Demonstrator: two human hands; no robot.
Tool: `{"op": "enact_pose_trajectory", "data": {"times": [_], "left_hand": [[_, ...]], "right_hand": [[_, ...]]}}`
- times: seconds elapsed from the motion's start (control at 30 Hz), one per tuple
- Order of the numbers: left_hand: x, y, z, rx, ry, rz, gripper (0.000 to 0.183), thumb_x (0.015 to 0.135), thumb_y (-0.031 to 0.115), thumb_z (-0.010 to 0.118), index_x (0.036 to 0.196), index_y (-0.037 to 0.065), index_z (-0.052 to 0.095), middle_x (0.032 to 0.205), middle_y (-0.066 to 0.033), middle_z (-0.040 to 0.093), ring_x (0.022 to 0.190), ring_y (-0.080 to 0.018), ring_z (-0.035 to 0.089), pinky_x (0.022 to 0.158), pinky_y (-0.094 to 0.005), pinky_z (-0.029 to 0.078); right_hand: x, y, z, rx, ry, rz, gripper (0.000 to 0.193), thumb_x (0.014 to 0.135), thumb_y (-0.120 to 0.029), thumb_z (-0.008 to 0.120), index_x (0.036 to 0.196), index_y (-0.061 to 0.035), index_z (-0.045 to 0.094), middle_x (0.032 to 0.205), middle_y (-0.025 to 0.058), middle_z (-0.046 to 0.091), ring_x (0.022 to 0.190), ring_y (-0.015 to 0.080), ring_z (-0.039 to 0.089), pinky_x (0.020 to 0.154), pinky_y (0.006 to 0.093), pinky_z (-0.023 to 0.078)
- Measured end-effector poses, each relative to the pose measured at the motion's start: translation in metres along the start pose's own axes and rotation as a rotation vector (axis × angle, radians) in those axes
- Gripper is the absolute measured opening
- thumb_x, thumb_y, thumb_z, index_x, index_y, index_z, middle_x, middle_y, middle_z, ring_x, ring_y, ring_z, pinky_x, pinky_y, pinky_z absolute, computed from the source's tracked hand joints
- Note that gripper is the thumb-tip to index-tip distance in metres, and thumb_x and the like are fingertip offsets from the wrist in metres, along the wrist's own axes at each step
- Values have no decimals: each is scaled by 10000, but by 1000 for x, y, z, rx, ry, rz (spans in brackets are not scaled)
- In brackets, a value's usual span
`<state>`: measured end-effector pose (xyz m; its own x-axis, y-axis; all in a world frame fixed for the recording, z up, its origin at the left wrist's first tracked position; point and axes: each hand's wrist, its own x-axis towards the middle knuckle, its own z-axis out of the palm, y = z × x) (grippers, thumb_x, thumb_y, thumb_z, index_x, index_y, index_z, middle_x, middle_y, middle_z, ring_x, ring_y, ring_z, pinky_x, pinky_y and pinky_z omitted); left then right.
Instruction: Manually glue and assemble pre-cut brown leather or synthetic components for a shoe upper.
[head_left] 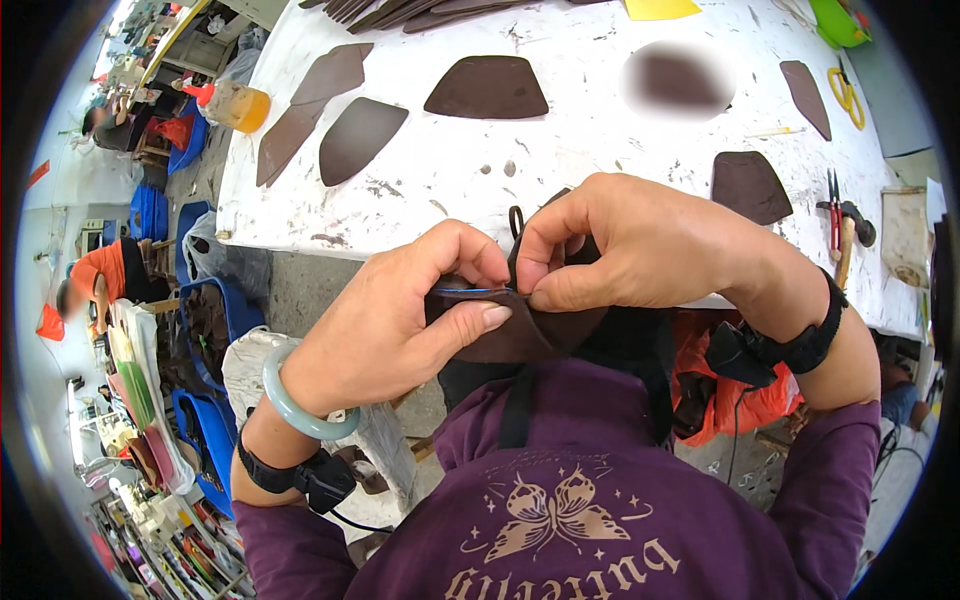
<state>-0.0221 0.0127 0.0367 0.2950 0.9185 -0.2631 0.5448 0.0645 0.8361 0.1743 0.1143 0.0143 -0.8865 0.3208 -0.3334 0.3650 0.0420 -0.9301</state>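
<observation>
Close to the table's front edge, a dark brown leather piece (500, 343) is held up between my two hands. My left hand (395, 310) pinches its left side with thumb and fingers. A thin blue line runs along the edge under those fingers. My right hand (625, 245) is closed on the same piece at its middle, thumb and index finger together beside the left fingertips. Between the hands a small dark loop (516, 220) sticks up from the leather. What lies beneath my right fingers is hidden.
Flat brown leather panels (488, 88) lie about the white table (440, 160). A bottle of amber liquid (238, 106) stands at the left edge. Yellow scissors (848, 95), red-handled pliers (835, 212) and a hammer (848, 245) are at the right. Blue bins (205, 440) and other people are off to the left.
</observation>
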Motion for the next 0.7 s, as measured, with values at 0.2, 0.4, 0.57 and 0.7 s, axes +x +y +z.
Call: {"op": "enact_pose_trajectory", "data": {"times": [0.2, 0.4, 0.57, 0.7], "left_hand": [[3, -1, -3, -17, -52, 0, 212, 841, 123, 644, 1010, 16, 574, 863, -16, 590, 799, -76, 528, 725, -230, 439], [4, 3, -6, -97, -100, -112, 193, 857, 120, 633, 1009, 12, 583, 836, 12, 598, 769, -38, 513, 687, -198, 436], [4, 1, -5, -107, -99, -94, 166, 855, 101, 626, 988, 9, 589, 817, 13, 594, 748, -34, 504, 673, -198, 433], [6, 4, -5, -100, -109, -112, 134, 854, 88, 618, 963, 14, 594, 809, 11, 593, 738, -38, 497, 657, -205, 430]], "right_hand": [[1, 0, -2, 68, -30, 38, 196, 774, -173, 614, 864, -3, 659, 735, 56, 641, 668, 116, 546, 630, 270, 450], [1, -1, -2, 51, -23, 62, 213, 770, -181, 621, 881, -5, 663, 752, 64, 649, 686, 123, 558, 647, 267, 457], [1, -5, -2, 67, -33, 99, 218, 763, -182, 627, 886, -6, 668, 767, 75, 658, 706, 132, 576, 663, 273, 464], [1, 1, -2, 76, -38, 102, 213, 754, -185, 646, 875, -12, 675, 767, 73, 658, 715, 135, 577, 672, 277, 463]]}}
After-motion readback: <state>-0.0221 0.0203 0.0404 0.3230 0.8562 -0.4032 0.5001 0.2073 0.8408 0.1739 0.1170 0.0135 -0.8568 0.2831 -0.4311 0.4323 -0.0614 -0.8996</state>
